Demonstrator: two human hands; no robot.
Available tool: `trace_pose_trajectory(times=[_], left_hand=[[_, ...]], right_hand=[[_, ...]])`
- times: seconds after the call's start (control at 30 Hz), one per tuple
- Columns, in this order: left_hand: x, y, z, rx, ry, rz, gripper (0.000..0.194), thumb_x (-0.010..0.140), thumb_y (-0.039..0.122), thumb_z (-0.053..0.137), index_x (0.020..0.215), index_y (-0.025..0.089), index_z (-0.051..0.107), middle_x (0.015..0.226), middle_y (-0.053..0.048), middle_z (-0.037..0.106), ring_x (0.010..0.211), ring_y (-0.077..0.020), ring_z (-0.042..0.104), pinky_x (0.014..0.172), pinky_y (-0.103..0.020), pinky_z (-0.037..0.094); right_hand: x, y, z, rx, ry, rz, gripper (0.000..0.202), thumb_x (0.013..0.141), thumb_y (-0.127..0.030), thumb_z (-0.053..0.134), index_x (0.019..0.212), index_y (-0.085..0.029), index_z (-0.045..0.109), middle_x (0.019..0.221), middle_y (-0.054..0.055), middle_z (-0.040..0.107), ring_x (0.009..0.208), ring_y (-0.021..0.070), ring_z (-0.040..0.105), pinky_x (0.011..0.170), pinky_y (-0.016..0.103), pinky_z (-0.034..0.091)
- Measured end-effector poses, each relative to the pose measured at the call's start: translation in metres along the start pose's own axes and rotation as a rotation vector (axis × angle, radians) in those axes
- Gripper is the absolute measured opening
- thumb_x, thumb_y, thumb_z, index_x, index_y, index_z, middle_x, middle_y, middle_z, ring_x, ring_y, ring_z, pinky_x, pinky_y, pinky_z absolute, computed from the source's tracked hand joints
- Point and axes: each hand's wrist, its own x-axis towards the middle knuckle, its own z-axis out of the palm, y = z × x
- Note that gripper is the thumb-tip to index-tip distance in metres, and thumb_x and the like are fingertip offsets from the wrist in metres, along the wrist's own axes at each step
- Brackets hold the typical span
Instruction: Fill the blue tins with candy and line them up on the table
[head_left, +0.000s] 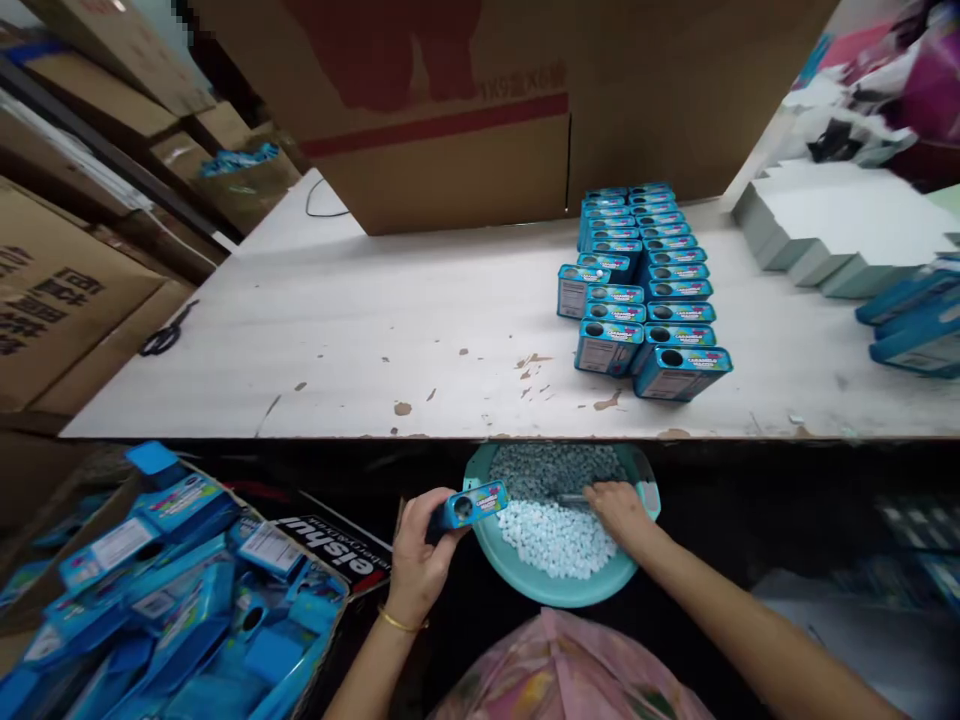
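My left hand (421,550) is closed round a small blue tin (480,503), its top with a round dark hole facing up, at the left rim of a teal basin (525,588). Small pale-blue candies (559,540) fill the basin, brighter at the front and shaded under the table edge. Inside the basin's right side, my right hand (619,512) grips a thin, partly hidden scoop-like tool (571,499) lying on the candies.
Blue tins (686,372) stand in two rows on the white table (420,330). A large cardboard box (465,180) stands behind. At lower left, a carton holds many tins (180,590). Black scissors (161,338) lie left; white stacked pieces (862,220) and more tins (922,330) are right.
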Motion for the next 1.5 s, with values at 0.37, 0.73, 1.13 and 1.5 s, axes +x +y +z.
trace_pose_trajectory(times=[0.37, 0.73, 1.13, 1.5], left_hand=[[-0.005, -0.025, -0.003, 0.09, 0.056, -0.139, 0.038, 0.066, 0.034, 0.061, 0.1, 0.021, 0.05, 0.096, -0.005, 0.054, 0.089, -0.0201, 0.052, 0.082, -0.039, 0.041], [-0.003, 0.001, 0.066, -0.015, -0.069, 0.069, 0.032, 0.068, 0.018, 0.056, 0.099, 0.022, 0.049, 0.094, -0.003, 0.055, 0.09, -0.0185, 0.051, 0.079, -0.034, 0.043], [-0.001, 0.008, 0.07, -0.081, -0.08, 0.064, 0.032, 0.065, 0.015, 0.056, 0.096, 0.021, 0.051, 0.094, -0.004, 0.056, 0.091, -0.0192, 0.052, 0.08, -0.036, 0.043], [0.062, 0.072, 0.066, -0.478, -0.05, 0.016, 0.039, 0.065, 0.02, 0.063, 0.1, 0.021, 0.046, 0.094, -0.003, 0.054, 0.087, -0.0158, 0.054, 0.079, -0.03, 0.044]], right_hand=[[0.006, -0.002, -0.013, 0.431, -0.127, -0.002, 0.024, 0.076, -0.026, 0.048, 0.097, -0.021, 0.061, 0.093, 0.004, 0.064, 0.087, 0.018, 0.057, 0.072, 0.024, 0.039], [-0.055, -0.043, -0.138, 0.002, 0.076, -0.178, 0.028, 0.084, -0.03, 0.039, 0.108, -0.025, 0.053, 0.085, 0.003, 0.06, 0.079, 0.0164, 0.056, 0.064, 0.025, 0.039], [-0.065, -0.069, -0.164, -0.254, 0.107, -0.193, 0.021, 0.081, -0.019, 0.038, 0.092, -0.019, 0.056, 0.074, 0.004, 0.057, 0.063, 0.0149, 0.055, 0.053, 0.024, 0.034], [-0.104, 0.038, -0.122, 0.364, 0.326, 0.086, 0.034, 0.083, -0.041, 0.036, 0.108, -0.025, 0.054, 0.088, 0.004, 0.061, 0.079, 0.0159, 0.057, 0.068, 0.028, 0.044]])
